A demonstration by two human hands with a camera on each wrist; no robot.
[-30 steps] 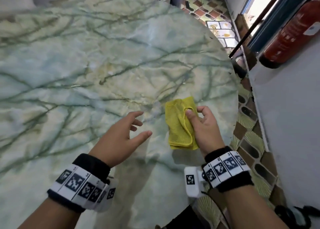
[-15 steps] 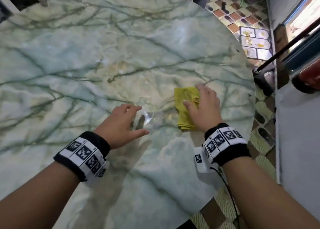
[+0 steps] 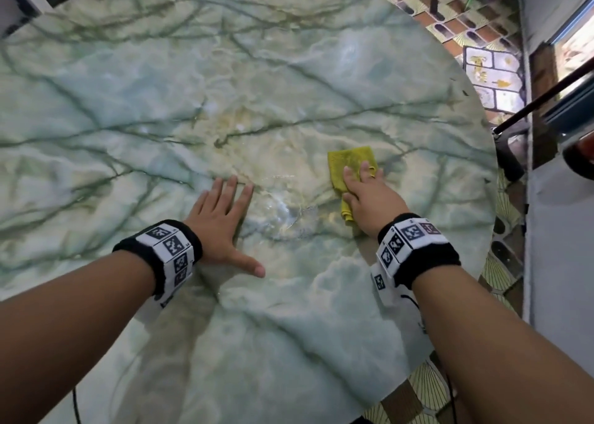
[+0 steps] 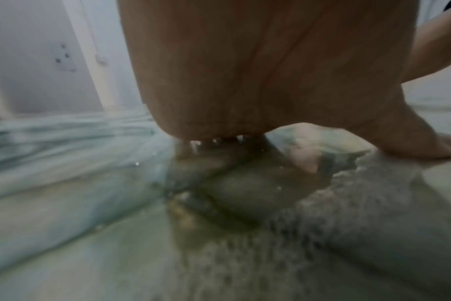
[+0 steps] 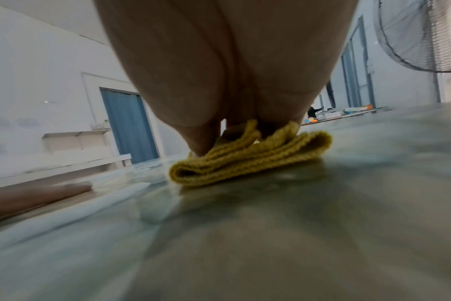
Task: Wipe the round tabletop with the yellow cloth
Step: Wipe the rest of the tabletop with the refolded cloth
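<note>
The round green-veined marble tabletop [image 3: 160, 102] fills the head view. A folded yellow cloth [image 3: 350, 163] lies on it right of centre. My right hand [image 3: 363, 189] lies flat on the cloth with straight fingers and presses it to the marble. From the right wrist view the cloth [image 5: 245, 163] shows as folded layers under my palm [image 5: 219, 71]. My left hand [image 3: 221, 211] rests flat on the bare tabletop left of the cloth, fingers spread and holding nothing. In the left wrist view its palm [image 4: 258, 71] sits on the marble [image 4: 90, 203].
The table's right edge [image 3: 491, 182] is close to the cloth. Beyond it lie a patterned tile floor [image 3: 482, 70], a white wall [image 3: 559, 263] and a dark rod [image 3: 546, 99]. A large fan [image 5: 425, 36] and blue doors [image 5: 129, 124] stand in the room behind.
My right hand has flattened onto the cloth and pushed it away from me across the table. My left hand has come down from hovering to rest flat on the marble.
</note>
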